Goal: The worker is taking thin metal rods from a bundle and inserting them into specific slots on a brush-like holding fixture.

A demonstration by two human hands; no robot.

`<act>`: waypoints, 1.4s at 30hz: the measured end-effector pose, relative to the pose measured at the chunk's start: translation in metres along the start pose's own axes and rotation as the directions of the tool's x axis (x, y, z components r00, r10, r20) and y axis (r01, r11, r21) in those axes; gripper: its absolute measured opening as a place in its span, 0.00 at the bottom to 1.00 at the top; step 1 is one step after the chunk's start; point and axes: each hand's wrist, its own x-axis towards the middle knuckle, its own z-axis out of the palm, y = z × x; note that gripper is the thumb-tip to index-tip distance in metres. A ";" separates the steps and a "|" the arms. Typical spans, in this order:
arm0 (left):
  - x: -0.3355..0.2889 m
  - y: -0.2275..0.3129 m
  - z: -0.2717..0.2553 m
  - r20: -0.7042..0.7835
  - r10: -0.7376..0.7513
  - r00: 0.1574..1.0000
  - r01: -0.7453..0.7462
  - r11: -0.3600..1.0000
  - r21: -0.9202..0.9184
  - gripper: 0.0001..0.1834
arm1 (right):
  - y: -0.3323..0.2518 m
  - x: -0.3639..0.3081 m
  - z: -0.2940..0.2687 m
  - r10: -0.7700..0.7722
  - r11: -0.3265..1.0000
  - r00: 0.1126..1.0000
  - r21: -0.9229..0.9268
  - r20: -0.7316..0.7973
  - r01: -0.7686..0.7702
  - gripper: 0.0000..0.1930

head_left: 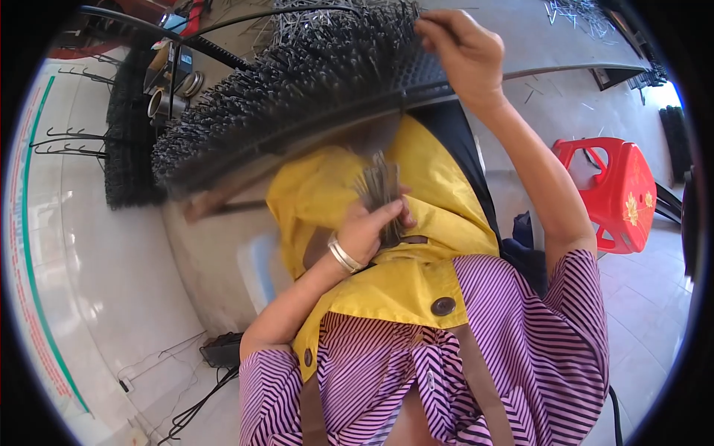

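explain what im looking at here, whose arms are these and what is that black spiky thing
This is one picture from a wide fisheye camera worn on a person's head, looking down, so the edges bend. The arms are the wearer's own, over a yellow apron and a purple striped shirt. The left hand, with silver bangles at the wrist, holds a bundle of thin metal pins at the chest. The right hand is raised, fingers pinched at the edge of a big black curved mat bristling with upright pins, which rests on a grey workbench. A red plastic stool stands on the tiled floor to the right.
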 end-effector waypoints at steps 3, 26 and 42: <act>-0.001 -0.001 -0.001 -0.015 0.004 1.000 -0.004 1.000 -0.001 0.14 | 0.016 0.003 0.008 -0.242 0.960 0.967 -0.123 0.078 0.250 0.06; -0.002 -0.003 -0.005 -0.113 0.018 0.993 -0.022 0.999 -0.038 0.06 | 0.019 -0.029 -0.014 0.104 0.954 0.965 -0.299 0.240 -0.028 0.09; -0.001 -0.004 -0.007 -0.125 -0.003 0.992 -0.018 0.985 -0.169 0.06 | 0.030 -0.012 0.024 -0.181 0.876 0.938 -0.385 0.296 0.290 0.06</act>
